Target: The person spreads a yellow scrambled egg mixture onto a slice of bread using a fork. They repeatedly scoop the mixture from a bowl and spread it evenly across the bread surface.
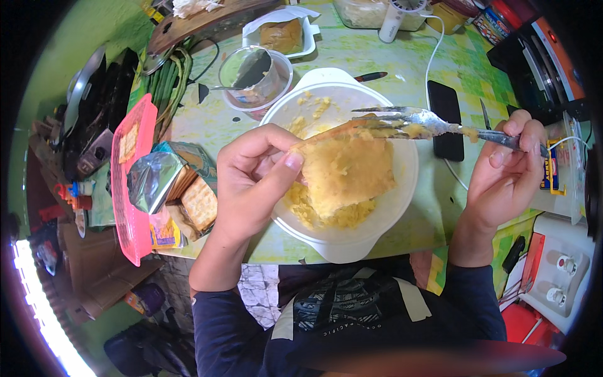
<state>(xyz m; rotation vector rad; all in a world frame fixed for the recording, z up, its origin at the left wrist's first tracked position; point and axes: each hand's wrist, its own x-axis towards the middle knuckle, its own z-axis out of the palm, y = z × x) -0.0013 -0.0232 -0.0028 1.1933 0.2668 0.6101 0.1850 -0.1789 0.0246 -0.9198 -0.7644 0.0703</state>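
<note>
Pinched between the thumb and fingers of my left hand (256, 176) is a square cracker (351, 172), its upper face coated with a yellow mashed spread. My right hand (509, 169) grips the handle of a metal fork (424, 123). The fork lies sideways over the cracker's far edge, with yellow mash stuck to its tines and neck. Beneath both sits a white plastic bowl (400, 188) with two tab handles. Yellow mash (306, 212) rests in the bowl and smears its far wall; the cracker hides part of it.
Left of the bowl are opened cracker packs (200, 202) and a pink plastic basket (134, 188). Behind stand a clear tub (256, 80) and a bread bun (281, 36) in a white foam box. A smartphone (445, 120) and white cable (434, 52) lie to the right.
</note>
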